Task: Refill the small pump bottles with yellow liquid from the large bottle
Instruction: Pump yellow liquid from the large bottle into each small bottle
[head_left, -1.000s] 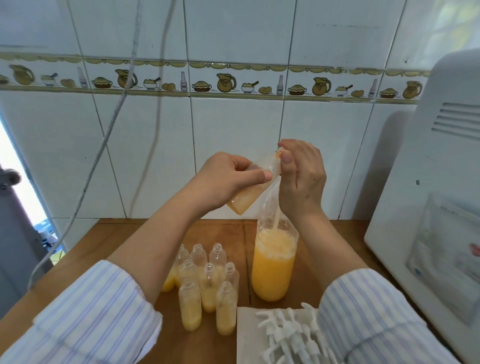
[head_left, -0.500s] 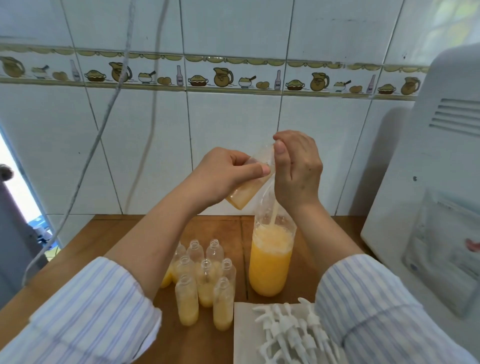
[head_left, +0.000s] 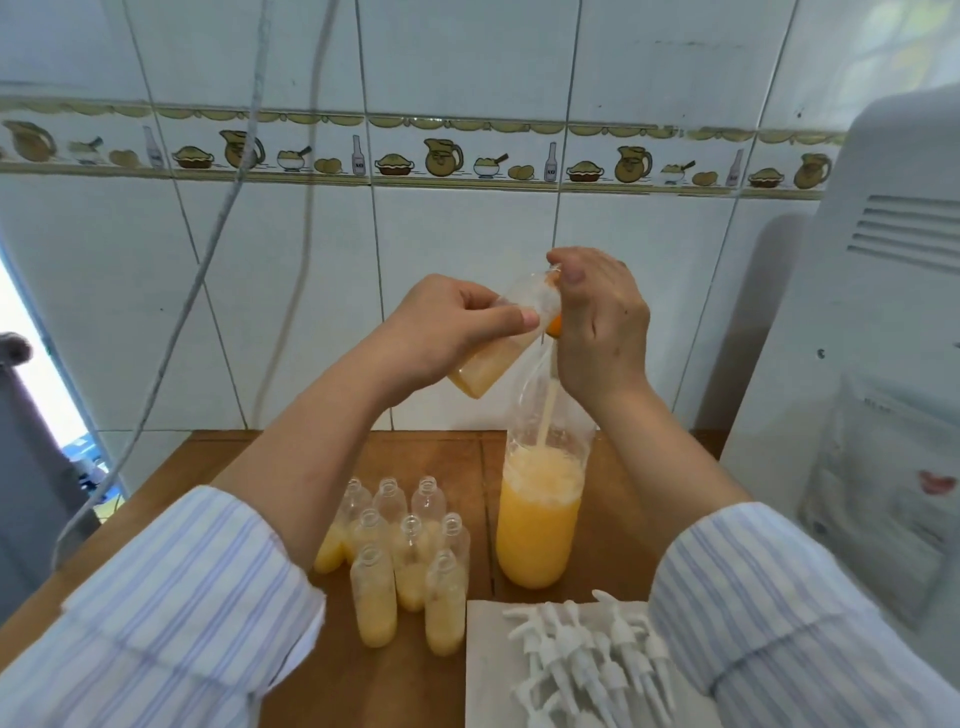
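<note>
My left hand (head_left: 457, 332) and my right hand (head_left: 602, 332) together hold a clear plastic pouch (head_left: 483, 366) of yellow liquid, tilted above the large bottle (head_left: 537, 530). The left hand grips its body and the right pinches its upper corner. A thin yellow stream (head_left: 548, 410) falls from the pouch into the bottle's open neck. The large bottle stands upright on the wooden table (head_left: 291, 691), over half full with foam on top. Several small bottles (head_left: 410, 561), open-topped and partly filled with yellow liquid, stand clustered to its left.
Several white pump heads (head_left: 587, 654) lie on a white paper towel (head_left: 485, 675) at the front right. A white appliance (head_left: 857, 364) stands along the right side. The tiled wall (head_left: 467, 62) is right behind the table, with a cable (head_left: 208, 249) hanging at the left.
Both hands keep their hold on the pouch in nearly the same pose, and the stream keeps running into the large bottle. The view has shifted slightly.
</note>
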